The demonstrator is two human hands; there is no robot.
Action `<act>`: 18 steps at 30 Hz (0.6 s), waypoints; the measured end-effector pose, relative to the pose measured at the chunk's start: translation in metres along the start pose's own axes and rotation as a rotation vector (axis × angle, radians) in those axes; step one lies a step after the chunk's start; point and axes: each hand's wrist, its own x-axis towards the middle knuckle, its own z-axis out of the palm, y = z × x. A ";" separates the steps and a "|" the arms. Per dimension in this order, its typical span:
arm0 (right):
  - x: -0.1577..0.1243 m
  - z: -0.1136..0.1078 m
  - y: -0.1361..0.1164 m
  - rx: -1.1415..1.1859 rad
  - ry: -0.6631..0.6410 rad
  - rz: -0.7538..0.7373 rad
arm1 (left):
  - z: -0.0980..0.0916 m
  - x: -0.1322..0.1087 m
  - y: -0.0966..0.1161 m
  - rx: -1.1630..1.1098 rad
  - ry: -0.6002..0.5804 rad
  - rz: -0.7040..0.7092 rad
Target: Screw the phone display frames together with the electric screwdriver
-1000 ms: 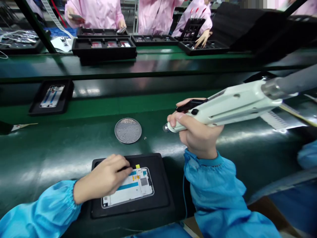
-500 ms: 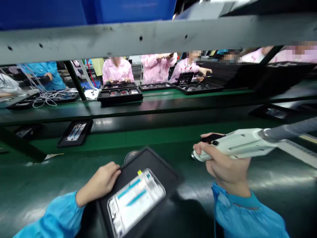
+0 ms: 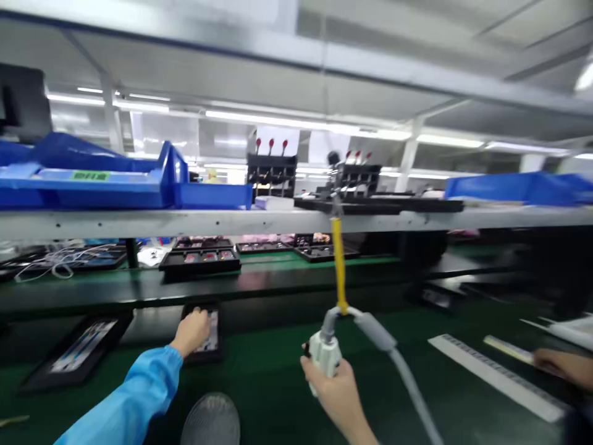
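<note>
My left hand (image 3: 192,334), in a blue sleeve, is curled at the left edge of a black tray (image 3: 214,355) on the belt. A phone frame (image 3: 212,334) lies in that tray, partly hidden behind my fingers. My right hand (image 3: 336,389) is wrapped around a pale green air gun (image 3: 325,353). A yellow strap (image 3: 340,266) holds the air gun's grey hose (image 3: 407,377) from above. Below and between my hands is a round grey mesh piece (image 3: 212,420).
At left, another black tray (image 3: 41,377) carries a phone frame with blue strips. A co-worker's hand (image 3: 567,368) is at far right beside white strips (image 3: 498,374). The overhead shelf (image 3: 287,222) bears blue bins (image 3: 92,185). More trays (image 3: 199,264) stand across the line.
My view has tilted up. My left hand has carried the tray from close in front of me forward onto the belt. The air gun now points away and hangs under its strap.
</note>
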 end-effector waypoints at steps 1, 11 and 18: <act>0.001 0.002 -0.001 -0.007 -0.017 -0.012 | -0.010 0.001 0.016 -0.002 0.073 0.084; -0.009 -0.014 -0.038 0.072 0.005 -0.062 | -0.161 0.052 0.216 0.042 0.599 0.627; -0.008 -0.061 -0.075 0.104 0.187 -0.059 | -0.190 0.082 0.273 0.118 0.625 0.572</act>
